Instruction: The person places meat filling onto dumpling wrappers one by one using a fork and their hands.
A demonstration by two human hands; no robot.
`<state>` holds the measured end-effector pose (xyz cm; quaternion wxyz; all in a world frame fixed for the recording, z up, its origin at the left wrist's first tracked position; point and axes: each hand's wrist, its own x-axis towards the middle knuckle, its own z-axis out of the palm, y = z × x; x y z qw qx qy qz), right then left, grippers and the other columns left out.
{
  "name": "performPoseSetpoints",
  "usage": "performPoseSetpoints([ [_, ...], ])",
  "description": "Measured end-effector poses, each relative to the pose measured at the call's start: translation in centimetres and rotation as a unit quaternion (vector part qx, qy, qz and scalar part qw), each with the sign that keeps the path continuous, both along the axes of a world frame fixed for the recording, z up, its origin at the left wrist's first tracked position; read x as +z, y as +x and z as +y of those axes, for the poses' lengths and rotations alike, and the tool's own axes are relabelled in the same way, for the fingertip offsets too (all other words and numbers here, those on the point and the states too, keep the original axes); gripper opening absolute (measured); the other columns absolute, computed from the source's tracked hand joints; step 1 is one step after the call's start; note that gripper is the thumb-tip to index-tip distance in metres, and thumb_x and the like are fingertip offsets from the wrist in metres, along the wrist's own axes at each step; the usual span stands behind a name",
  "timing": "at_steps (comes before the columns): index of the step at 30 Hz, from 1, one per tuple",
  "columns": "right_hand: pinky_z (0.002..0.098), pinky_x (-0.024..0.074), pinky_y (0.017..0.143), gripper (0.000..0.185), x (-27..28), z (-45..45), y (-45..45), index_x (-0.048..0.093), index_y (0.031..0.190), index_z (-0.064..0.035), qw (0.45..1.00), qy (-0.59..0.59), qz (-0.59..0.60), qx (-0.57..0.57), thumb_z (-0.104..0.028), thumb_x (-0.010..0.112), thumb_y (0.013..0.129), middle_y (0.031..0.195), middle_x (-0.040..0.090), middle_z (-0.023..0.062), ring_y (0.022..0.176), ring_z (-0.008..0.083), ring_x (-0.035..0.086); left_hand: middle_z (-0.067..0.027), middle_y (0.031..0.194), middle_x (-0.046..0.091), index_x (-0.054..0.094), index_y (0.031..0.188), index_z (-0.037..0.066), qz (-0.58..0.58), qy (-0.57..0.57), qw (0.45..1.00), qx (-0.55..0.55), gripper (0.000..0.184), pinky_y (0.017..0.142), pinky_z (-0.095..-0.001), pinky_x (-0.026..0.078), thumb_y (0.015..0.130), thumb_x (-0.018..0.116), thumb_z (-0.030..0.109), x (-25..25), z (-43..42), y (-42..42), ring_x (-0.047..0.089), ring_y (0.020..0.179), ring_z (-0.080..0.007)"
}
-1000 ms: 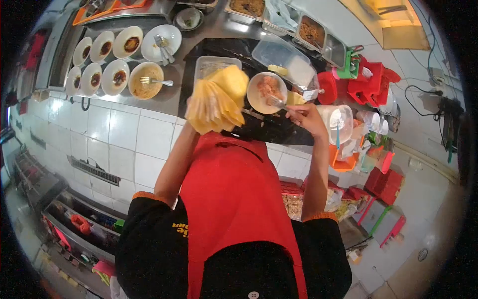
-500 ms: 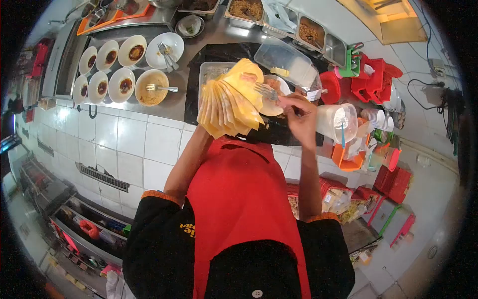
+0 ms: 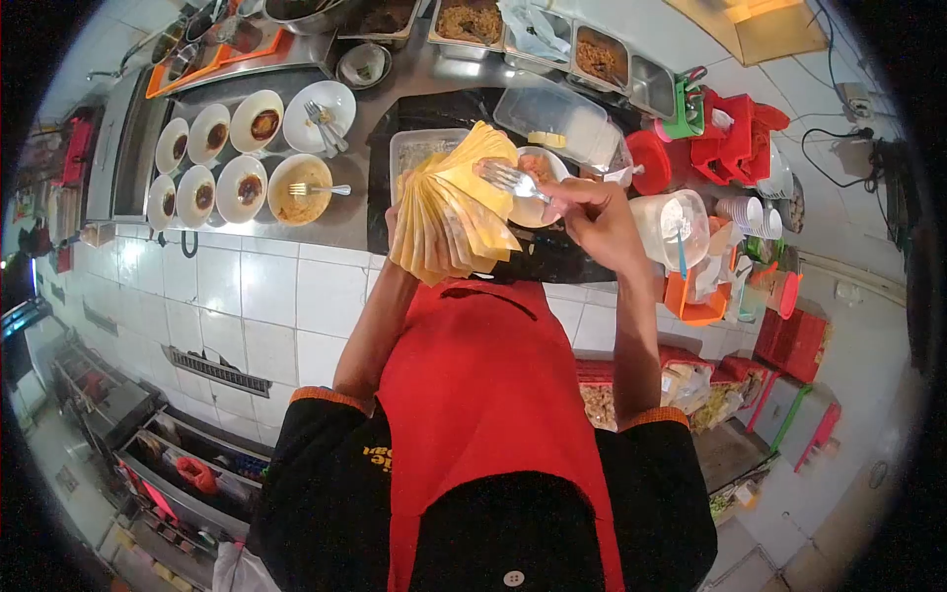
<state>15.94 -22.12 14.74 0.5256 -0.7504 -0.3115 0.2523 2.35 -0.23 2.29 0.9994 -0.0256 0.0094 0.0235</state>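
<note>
My left hand point(image 3: 395, 219), mostly hidden, is wrapped under a fanned stack of thin yellow dough wrappers point(image 3: 449, 212). One wrapper at the top right of the fan lies spread out. In my right hand point(image 3: 604, 225) is a metal fork point(image 3: 508, 179), pinched by its handle. Its tines lie over the edge of that wrapper; I cannot tell whether they touch. Just behind the fork stands a white bowl point(image 3: 533, 213) with pinkish filling point(image 3: 538, 166). Behind the wrappers is a clear rectangular container point(image 3: 406, 148), partly covered.
Several white bowls point(image 3: 240, 178) with dark sauce stand at left, near a plate point(image 3: 345, 99) with forks and a used bowl point(image 3: 296, 209). Metal food pans point(image 3: 600, 61) line the back. A tub of white powder point(image 3: 646, 227) and red baskets point(image 3: 725, 148) are at right.
The fork has moved slightly left, further over the wrapper's edge, and its tines look sharper. My left hand keeps the wrapper stack, now tilted a little differently. The whole view has shifted slightly.
</note>
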Motion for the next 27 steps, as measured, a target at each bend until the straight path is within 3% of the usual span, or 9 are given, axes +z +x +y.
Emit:
performPoseSetpoints([
  [1, 0.0200, 0.0331, 0.047, 0.044, 0.0, 0.3, -0.4, 0.071, 0.111, -0.0058, 0.998, 0.033, -0.048, 0.004, 0.016, 0.046, 0.083, 0.077, 0.065, 0.0043, 0.057, 0.0044, 0.046, -0.0229, 0.122, 0.056, 0.044, 0.129, -0.008, -0.020, -0.033, 0.999, 0.006, 0.067, 0.091, -0.0429, 0.054, 0.097, 0.044, 0.052, 0.2, -0.2, -0.1, 0.063, 0.104, -0.0309],
  [2, 0.0200, 0.0331, 0.047, 0.044, 0.1, 0.7, -0.7, 0.071, 0.111, -0.0058, 0.998, 0.034, -0.047, 0.007, 0.016, 0.046, 0.083, 0.077, 0.065, 0.0043, 0.057, 0.0044, 0.046, -0.0220, 0.125, 0.054, 0.040, 0.133, -0.006, -0.013, -0.312, 0.950, -0.023, 0.064, 0.093, -0.0451, 0.053, 0.098, 0.045, 0.047, 0.4, -0.4, -0.5, 0.062, 0.105, -0.0322],
  [4, 0.0201, 0.0333, 0.047, 0.045, 0.5, 1.0, -1.2, 0.071, 0.114, -0.0086, 0.999, 0.029, -0.032, -0.010, 0.015, 0.045, 0.084, 0.077, 0.064, 0.0036, 0.056, 0.0039, 0.045, -0.0210, 0.127, 0.053, 0.036, 0.136, -0.004, -0.002, -0.567, 0.823, -0.049, 0.061, 0.094, -0.0472, 0.052, 0.099, 0.046, 0.043, 0.9, -0.2, -0.8, 0.061, 0.106, -0.0336],
  [7, 0.0198, 0.0327, 0.046, 0.046, 0.3, 0.7, 0.1, 0.070, 0.116, -0.0108, 0.994, -0.039, 0.098, -0.003, 0.014, 0.046, 0.086, 0.077, 0.064, 0.0034, 0.053, 0.0038, 0.042, -0.0216, 0.125, 0.055, 0.043, 0.133, -0.002, -0.018, -0.478, 0.870, -0.121, 0.060, 0.098, -0.0437, 0.048, 0.099, 0.036, 0.047, 0.8, 0.6, -0.6, 0.059, 0.111, -0.0343],
  [10, 0.0198, 0.0311, 0.045, 0.042, -0.5, 0.0, 0.3, 0.070, 0.116, -0.0095, 0.998, -0.033, 0.040, 0.018, 0.012, 0.048, 0.087, 0.078, 0.064, 0.0046, 0.050, 0.0040, 0.040, -0.0212, 0.125, 0.055, 0.044, 0.133, -0.002, -0.030, -0.165, 0.984, -0.057, 0.059, 0.097, -0.0429, 0.049, 0.099, 0.038, 0.046, 1.1, 0.6, -0.5, 0.059, 0.110, -0.0335],
  [13, 0.0201, 0.0302, 0.044, 0.038, 1.2, -0.6, 0.3, 0.070, 0.115, -0.0083, 0.999, 0.003, 0.025, 0.021, 0.010, 0.050, 0.089, 0.077, 0.064, 0.0056, 0.049, 0.0041, 0.040, -0.0207, 0.125, 0.055, 0.044, 0.133, -0.002, -0.006, -0.040, 0.999, -0.016, 0.058, 0.096, -0.0421, 0.049, 0.098, 0.039, 0.045, 1.7, 0.8, -0.7, 0.059, 0.110, -0.0327],
  [18, 0.0201, 0.0301, 0.044, 0.043, 3.2, 0.1, 1.1, 0.071, 0.111, -0.0065, 0.990, 0.040, 0.134, -0.006, 0.014, 0.045, 0.085, 0.078, 0.065, 0.0059, 0.048, 0.0041, 0.041, -0.0200, 0.125, 0.055, 0.044, 0.132, -0.002, 0.022, 0.037, 0.999, -0.009, 0.057, 0.095, -0.0408, 0.050, 0.097, 0.042, 0.043, 2.1, 0.3, -0.4, 0.060, 0.109, -0.0314],
  [20, 0.0197, 0.0395, 0.061, 0.041, 2.9, 0.9, 1.6, 0.072, 0.108, -0.0051, 0.996, -0.026, 0.088, 0.011, 0.016, 0.049, 0.082, 0.079, 0.066, 0.0032, 0.068, 0.0061, 0.052, -0.0197, 0.124, 0.055, 0.044, 0.132, -0.002, 0.031, 0.059, 0.998, -0.013, 0.056, 0.095, -0.0403, 0.050, 0.097, 0.043, 0.042, 2.3, 0.0, -0.3, 0.060, 0.108, -0.0309],
  [27, 0.0210, 0.0426, 0.066, 0.042, 2.7, 1.4, 0.6, 0.073, 0.107, -0.0077, 0.999, -0.052, 0.015, -0.002, 0.016, 0.050, 0.081, 0.078, 0.065, 0.0038, 0.072, 0.0085, 0.055, -0.0186, 0.124, 0.055, 0.045, 0.131, -0.002, 0.035, 0.051, 0.998, -0.017, 0.055, 0.093, -0.0385, 0.051, 0.096, 0.048, 0.039, 1.8, -0.1, 0.0, 0.060, 0.107, -0.0290],
])
